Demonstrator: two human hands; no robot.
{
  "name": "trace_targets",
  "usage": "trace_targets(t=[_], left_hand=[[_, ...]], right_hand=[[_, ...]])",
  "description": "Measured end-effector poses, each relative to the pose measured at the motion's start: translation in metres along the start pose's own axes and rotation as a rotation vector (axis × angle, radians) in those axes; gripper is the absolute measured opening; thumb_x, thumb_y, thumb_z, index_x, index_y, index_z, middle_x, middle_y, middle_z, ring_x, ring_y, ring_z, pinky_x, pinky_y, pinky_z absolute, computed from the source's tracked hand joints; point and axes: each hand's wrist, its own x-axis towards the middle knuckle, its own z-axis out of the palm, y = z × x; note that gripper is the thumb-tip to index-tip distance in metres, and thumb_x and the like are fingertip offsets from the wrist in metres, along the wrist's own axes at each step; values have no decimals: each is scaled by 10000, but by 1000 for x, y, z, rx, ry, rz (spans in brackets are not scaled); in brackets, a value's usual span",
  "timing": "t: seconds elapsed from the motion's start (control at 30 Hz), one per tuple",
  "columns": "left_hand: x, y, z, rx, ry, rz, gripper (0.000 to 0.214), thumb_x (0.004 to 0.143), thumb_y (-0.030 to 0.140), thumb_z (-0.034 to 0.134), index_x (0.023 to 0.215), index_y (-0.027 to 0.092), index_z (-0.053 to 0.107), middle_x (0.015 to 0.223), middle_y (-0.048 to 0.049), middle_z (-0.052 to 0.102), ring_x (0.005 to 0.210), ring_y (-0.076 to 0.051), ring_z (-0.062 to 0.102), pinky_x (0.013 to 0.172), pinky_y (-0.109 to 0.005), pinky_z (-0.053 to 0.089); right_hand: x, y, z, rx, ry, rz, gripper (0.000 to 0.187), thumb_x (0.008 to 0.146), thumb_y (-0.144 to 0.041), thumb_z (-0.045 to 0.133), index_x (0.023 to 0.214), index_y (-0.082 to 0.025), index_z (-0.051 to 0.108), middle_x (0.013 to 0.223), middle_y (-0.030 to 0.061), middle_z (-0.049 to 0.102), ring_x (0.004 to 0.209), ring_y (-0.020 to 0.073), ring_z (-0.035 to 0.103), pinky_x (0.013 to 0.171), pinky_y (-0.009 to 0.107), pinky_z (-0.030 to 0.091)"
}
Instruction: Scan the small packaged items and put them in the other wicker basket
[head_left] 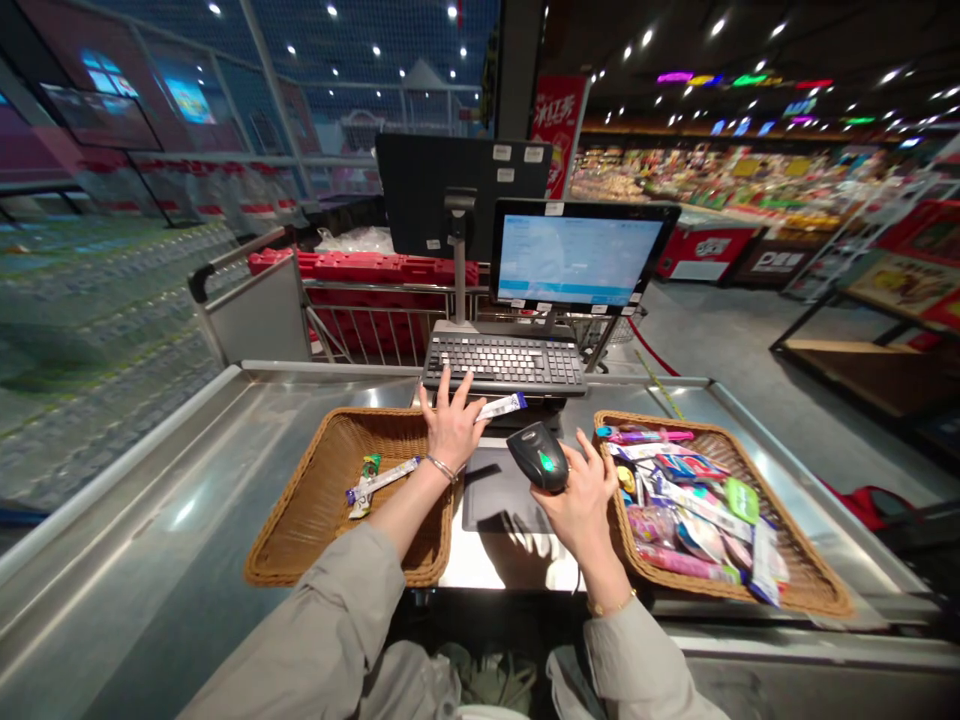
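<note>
At the steel checkout counter (150, 500), the right hand (581, 500) closes its fingers around the grip of a black handheld barcode scanner (538, 456), which has a small green mark on its top. The long axis of the scanner goes from the palm up and to the left, so its nose points toward the left hand (450, 430). This hand is spread open just in front of a keyboard (504, 362), and a slim blue-and-white packet (501, 406) is beside its thumb. The packet lies almost level along the keyboard's front edge, with its far end pointing to the right. I cannot tell if the thumb really pinches it or only touches it. Under the hands is a black pad (495, 490). On the left side, a wicker tray (300, 530) holds a thin white packet (382, 480). On the right side, a second wicker tray (810, 585) is full of small colourful packets (690, 510). Behind the keyboard stands a monitor (576, 255), and farther back is a red shopping cart (360, 265).
</note>
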Motion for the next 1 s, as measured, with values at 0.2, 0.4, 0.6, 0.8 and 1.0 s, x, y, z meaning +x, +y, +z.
trace_targets(t=[0.2, 0.4, 0.6, 0.8, 1.0], left_hand=[[4, 5, 4, -9, 8, 13, 219, 857, 390, 647, 1045, 308, 723, 1543, -10, 419, 1498, -370, 160, 1158, -709, 41], [10, 15, 9, -44, 4, 38, 234, 845, 384, 659, 1059, 311, 719, 1540, -15, 426, 1499, -369, 155, 1159, -706, 34], [20, 39, 18, -76, -4, 94, 229, 858, 414, 643, 1051, 317, 720, 1537, -9, 430, 1493, -370, 179, 1157, -704, 40], [28, 76, 28, -137, -47, 166, 239, 847, 415, 656, 1056, 315, 718, 1539, -3, 427, 1491, -374, 183, 1156, -708, 57], [32, 118, 39, -213, -100, 256, 222, 857, 390, 638, 1048, 312, 722, 1526, -17, 447, 1491, -365, 193, 1159, -710, 71]], right_hand=[[-1, 1, -4, 6, 11, 12, 175, 714, -277, 651, 884, -248, 679, 1080, 33, 705, 1345, 306, 420, 1127, 561, 161], [-4, 12, -12, -18, 37, 96, 313, 724, -319, 636, 1023, -225, 650, 1150, 80, 684, 1342, 322, 414, 1114, 581, 172], [-10, 31, -28, -60, 140, 194, 358, 744, -385, 635, 1056, -210, 639, 1145, 98, 683, 1310, 325, 451, 1119, 581, 170], [-17, 54, -50, -108, 275, 376, 359, 742, -439, 631, 996, -187, 654, 1136, 133, 672, 1290, 313, 466, 1132, 548, 189], [-30, 83, -76, -157, 396, 554, 464, 691, -459, 653, 1046, -161, 649, 1274, 194, 602, 1294, 337, 459, 1119, 556, 217]])
